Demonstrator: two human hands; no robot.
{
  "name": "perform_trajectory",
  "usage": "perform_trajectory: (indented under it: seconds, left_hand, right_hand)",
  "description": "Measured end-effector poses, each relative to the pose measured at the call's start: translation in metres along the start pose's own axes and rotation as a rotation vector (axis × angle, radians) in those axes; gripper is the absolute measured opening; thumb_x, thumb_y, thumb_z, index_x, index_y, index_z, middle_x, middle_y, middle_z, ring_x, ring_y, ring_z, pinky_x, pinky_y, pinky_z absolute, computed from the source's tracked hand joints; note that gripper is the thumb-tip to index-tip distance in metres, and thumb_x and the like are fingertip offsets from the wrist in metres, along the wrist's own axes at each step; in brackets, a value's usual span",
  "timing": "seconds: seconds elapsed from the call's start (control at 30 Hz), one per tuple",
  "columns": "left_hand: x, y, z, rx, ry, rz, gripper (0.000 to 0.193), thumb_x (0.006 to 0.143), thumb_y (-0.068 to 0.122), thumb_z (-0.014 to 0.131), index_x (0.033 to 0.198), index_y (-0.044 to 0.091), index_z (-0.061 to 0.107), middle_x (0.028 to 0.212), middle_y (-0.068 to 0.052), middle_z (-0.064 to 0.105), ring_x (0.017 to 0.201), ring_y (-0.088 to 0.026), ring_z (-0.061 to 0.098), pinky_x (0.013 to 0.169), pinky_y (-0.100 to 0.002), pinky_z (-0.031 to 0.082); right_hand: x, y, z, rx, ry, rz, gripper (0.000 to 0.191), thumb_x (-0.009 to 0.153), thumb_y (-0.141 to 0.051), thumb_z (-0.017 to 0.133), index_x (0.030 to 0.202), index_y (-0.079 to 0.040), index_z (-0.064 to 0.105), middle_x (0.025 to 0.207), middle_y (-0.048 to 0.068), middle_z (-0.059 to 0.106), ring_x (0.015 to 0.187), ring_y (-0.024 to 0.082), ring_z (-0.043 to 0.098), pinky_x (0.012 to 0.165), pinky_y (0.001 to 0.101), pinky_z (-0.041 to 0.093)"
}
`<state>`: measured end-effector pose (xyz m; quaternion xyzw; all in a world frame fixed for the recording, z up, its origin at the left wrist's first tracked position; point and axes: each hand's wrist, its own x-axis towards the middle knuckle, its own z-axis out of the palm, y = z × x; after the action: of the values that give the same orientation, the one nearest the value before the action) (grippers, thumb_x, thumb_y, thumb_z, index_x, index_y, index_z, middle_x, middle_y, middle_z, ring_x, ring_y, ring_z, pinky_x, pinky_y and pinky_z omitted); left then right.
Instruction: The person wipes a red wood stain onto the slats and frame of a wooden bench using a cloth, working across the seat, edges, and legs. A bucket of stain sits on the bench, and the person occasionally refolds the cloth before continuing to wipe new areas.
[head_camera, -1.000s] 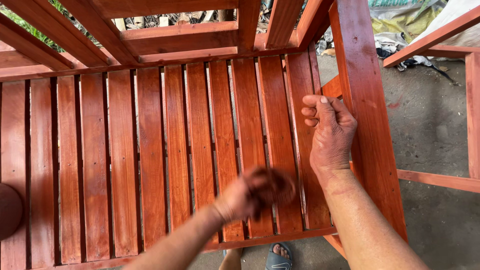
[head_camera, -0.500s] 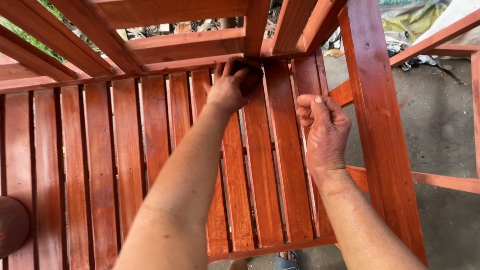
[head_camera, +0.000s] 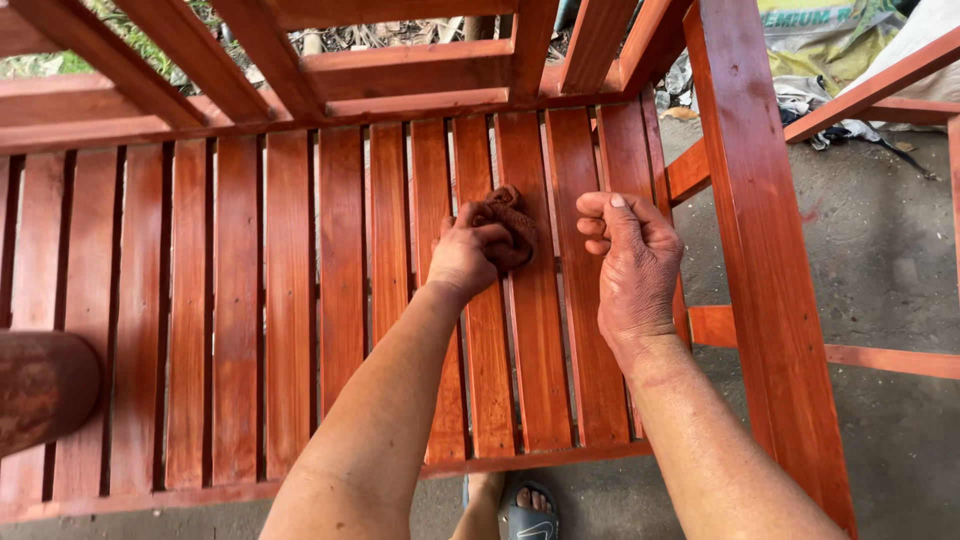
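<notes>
The slatted seat (head_camera: 300, 300) fills the frame's left and centre. At centre, the left hand (head_camera: 465, 255) presses a rag (head_camera: 507, 228) onto the slats, with the right hand (head_camera: 635, 265) just right of it. An upright post (head_camera: 770, 280) stands right; a sandalled foot (head_camera: 525, 510) shows at bottom centre.

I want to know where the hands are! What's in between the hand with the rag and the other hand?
In the head view, only reddish wooden slats show between the left hand, which grips a brown rag, and the right hand. Nothing else lies there.
</notes>
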<state>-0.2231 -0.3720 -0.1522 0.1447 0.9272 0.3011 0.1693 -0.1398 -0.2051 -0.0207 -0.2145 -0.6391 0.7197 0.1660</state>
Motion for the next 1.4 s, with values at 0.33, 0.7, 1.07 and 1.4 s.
perform_trajectory:
  seconds: [0.33,0.7,1.07,1.4]
  left_hand:
    - [-0.144,0.017,0.042,-0.027,0.027,-0.011,0.023,0.076,0.018,0.081,0.094,0.031,0.078,0.140,-0.002,0.047,0.130,-0.033,0.045,0.106,-0.054,0.040]
    - [-0.253,0.019,0.073,-0.010,-0.008,0.040,0.038,0.063,0.010,0.082,0.095,0.031,0.079,0.140,-0.011,0.046,0.125,-0.037,0.044,0.106,-0.054,0.039]
    - [-0.253,-0.020,0.064,-0.606,-0.231,0.139,0.032,0.065,0.006,0.082,0.093,0.017,0.073,0.124,-0.009,0.061,0.117,-0.031,0.061,0.107,-0.046,0.053]
    - [-0.010,-0.083,-0.065,-1.779,-0.449,-0.425,0.045,0.098,0.014,0.053,0.142,0.009,0.044,0.140,-0.017,0.058,0.139,-0.036,0.052,0.113,-0.060,0.042]
  right_hand:
    - [-0.087,-0.002,-0.037,-0.020,-0.099,-0.017,0.022,0.106,-0.021,0.059,0.100,-0.008,0.075,0.093,-0.001,0.075,0.082,0.006,0.066,0.072,0.0224,0.051]
    - [-0.122,-0.007,-0.038,-0.041,-0.161,-0.032,0.022,0.107,-0.022,0.059,0.101,-0.009,0.076,0.092,-0.001,0.073,0.084,0.006,0.066,0.074,0.0228,0.053]
    - [-0.082,0.031,0.023,0.016,-0.096,0.012,0.022,0.107,-0.020,0.058,0.102,-0.007,0.075,0.095,0.002,0.074,0.083,0.008,0.066,0.072,0.0236,0.051]
    - [-0.019,0.049,0.059,0.032,0.086,-0.023,0.022,0.106,-0.026,0.059,0.102,-0.009,0.073,0.098,0.001,0.076,0.081,0.009,0.068,0.071,0.0238,0.052]
